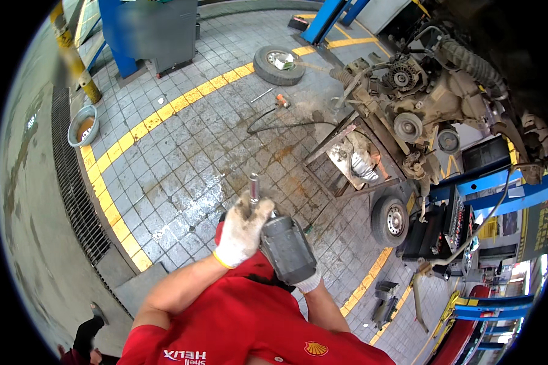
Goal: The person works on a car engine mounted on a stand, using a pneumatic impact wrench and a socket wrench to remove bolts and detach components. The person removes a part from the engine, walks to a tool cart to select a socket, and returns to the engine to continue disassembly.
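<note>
In front of my chest is a dark grey impact wrench [288, 248] with a shiny metal socket [254, 187] pointing up and away from me. My left hand [243, 230], in a soiled white glove, closes around the socket end, its fingers pressed together just below the metal tip. At the wrench's rear, my right hand [309, 283] holds the tool from the far side. Only its glove cuff and a little of the glove show, as the wrench body hides the fingers.
To the right an engine [426, 97] hangs above a metal frame stand [341, 193]. Wheels lie at the far middle [279, 66] and right [389, 221]. A black hose [292, 126] crosses the tiles near a metal rod [262, 95]. At left stand a basin [83, 126] and a yellow-black post [74, 55].
</note>
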`<move>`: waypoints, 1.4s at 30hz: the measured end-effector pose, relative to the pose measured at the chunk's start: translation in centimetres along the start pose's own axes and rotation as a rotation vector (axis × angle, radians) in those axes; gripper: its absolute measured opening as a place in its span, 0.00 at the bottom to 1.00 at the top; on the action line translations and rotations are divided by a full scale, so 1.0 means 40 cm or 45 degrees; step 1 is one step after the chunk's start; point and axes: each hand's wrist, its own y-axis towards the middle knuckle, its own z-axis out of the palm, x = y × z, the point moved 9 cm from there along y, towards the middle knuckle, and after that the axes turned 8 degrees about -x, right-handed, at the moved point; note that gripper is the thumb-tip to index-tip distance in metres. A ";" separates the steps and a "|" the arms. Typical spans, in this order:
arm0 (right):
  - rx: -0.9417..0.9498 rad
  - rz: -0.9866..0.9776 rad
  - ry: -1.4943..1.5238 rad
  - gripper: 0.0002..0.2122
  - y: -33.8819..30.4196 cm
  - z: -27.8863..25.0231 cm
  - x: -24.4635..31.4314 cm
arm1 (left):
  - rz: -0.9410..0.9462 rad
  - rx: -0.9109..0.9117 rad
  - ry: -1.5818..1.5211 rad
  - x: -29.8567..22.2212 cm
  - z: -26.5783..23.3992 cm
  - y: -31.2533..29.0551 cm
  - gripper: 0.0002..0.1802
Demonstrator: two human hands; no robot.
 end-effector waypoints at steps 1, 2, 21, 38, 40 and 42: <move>-0.009 0.042 -0.004 0.31 0.044 0.009 -0.003 | -0.023 0.034 -0.110 0.007 -0.001 0.055 0.22; 0.029 0.114 0.060 0.31 0.095 0.035 0.013 | -0.001 0.023 -0.028 0.001 -0.024 0.120 0.24; -0.767 -0.192 -0.588 0.19 0.981 -0.025 0.316 | -0.388 0.864 -0.130 -0.127 0.266 1.113 0.16; -1.648 0.030 -1.367 0.18 1.199 -0.271 0.569 | -0.164 1.278 0.285 -0.232 0.831 1.728 0.07; -1.696 0.077 -1.228 0.20 1.226 -0.321 0.571 | 0.235 1.386 0.421 -0.258 0.943 1.739 0.12; -1.763 0.108 -1.101 0.22 1.249 -0.374 0.580 | 0.746 1.406 0.438 -0.313 1.059 1.733 0.14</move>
